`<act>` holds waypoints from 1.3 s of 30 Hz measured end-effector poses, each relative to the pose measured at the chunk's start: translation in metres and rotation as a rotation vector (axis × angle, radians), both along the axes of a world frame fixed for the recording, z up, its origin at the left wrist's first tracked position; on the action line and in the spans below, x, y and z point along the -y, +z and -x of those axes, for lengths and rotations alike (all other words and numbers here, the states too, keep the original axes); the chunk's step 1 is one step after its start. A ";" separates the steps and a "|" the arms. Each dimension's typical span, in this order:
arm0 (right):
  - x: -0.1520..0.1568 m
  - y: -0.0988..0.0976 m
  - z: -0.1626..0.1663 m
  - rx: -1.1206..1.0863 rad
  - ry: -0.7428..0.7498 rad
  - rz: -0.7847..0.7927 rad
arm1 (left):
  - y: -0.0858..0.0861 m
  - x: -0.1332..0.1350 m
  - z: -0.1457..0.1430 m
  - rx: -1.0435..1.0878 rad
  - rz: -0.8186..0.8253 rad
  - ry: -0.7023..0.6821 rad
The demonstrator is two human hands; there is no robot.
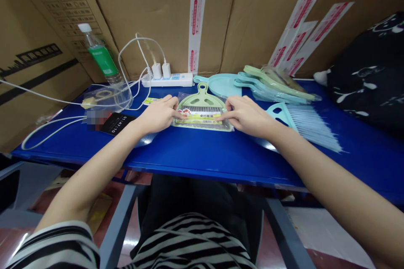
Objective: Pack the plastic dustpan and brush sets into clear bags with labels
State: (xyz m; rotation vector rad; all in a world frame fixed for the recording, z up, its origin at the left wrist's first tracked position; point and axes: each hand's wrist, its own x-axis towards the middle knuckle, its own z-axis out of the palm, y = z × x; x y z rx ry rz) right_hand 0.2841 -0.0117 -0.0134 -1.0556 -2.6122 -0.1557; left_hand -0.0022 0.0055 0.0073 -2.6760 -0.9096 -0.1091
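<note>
A light green dustpan and brush set [203, 100] in a clear bag lies flat on the table in front of me, with a yellow and white label [202, 117] across it. My left hand [160, 113] is closed at the bag's left edge, its index finger stretched onto the label's left end. At the right edge, my right hand [244, 113] is closed too, its index finger pressing the label's right end. Curled fingers hide part of both edges. Just right of my right wrist lies a loose pale blue brush [307, 126], bristles pointing right.
Behind the set lie a blue dustpan [222, 84] and a pile of bagged sets [274, 86]. A power strip [176, 80] with white cables, a bottle [102, 56], a tape roll [103, 94] and a phone [116, 123] occupy the left. Cardboard [158, 8] walls the back; dark patterned fabric [372, 67] is at right.
</note>
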 end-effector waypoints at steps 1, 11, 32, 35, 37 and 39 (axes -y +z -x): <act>0.000 0.001 -0.002 -0.007 -0.009 0.009 | 0.000 0.000 0.001 0.013 0.005 0.009; 0.002 0.008 -0.012 -0.025 -0.061 0.087 | 0.000 0.004 0.001 0.075 -0.018 0.125; 0.004 0.001 -0.004 -0.082 -0.037 -0.019 | -0.012 0.010 -0.010 -0.022 -0.185 -0.017; 0.009 0.000 0.004 -0.085 -0.020 -0.075 | -0.014 0.012 -0.013 -0.036 -0.147 -0.069; 0.011 -0.002 0.012 -0.073 0.019 -0.096 | -0.015 0.012 -0.016 -0.037 -0.111 -0.098; 0.013 -0.004 0.020 -0.047 0.062 -0.106 | -0.015 0.012 -0.019 -0.036 -0.082 -0.102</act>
